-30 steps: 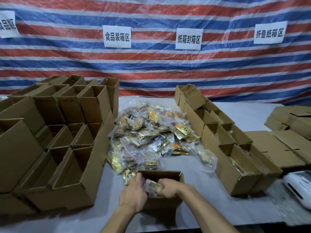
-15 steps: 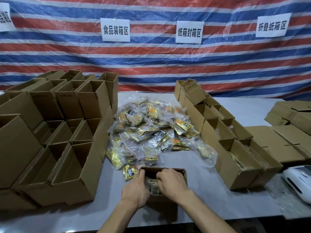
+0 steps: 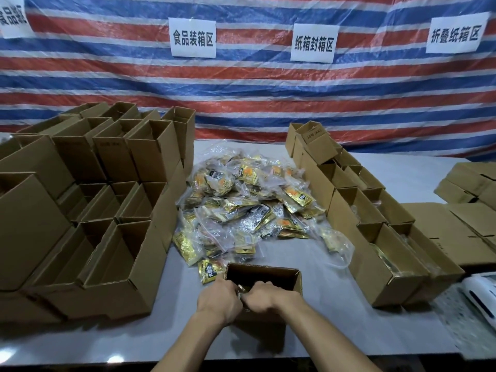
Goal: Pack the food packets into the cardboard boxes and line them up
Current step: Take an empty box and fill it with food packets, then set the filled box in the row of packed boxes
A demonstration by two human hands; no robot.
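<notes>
Open box (image 3: pixel 268 273) stands at the front edge of the counter (image 3: pixel 343 299), about mid-length, mouth upward. Left hand (image 3: pixel 218 299) and right hand (image 3: pixel 264 295) meet over its near rim, fingers curled. Both pinch one food packet (image 3: pixel 241 289), which is mostly hidden by the knuckles; how far it is in cannot be told. Judgement: the step in hand is seating this packet. It should go down flat against the near wall, corners tucked rather than crumpled. The box needs steadying so it does not slide toward the front edge, which lies close beneath the forearms. The pile of packets (image 3: pixel 241 210) fills the middle of the counter and reaches almost to the box's far rim. One stray packet (image 3: pixel 210 272) lies just beside the box's far left corner. Empty boxes (image 3: pixel 120 251) are stacked along the left end. Filled boxes (image 3: pixel 375 253) run in a row from the back edge toward the front right. Open room is a bare strip on either side of the box along the front edge, wider on the right, ending short of a white device (image 3: pixel 480 296) at the right end. Judgement: the right strip suits moving the box to that row.
</notes>
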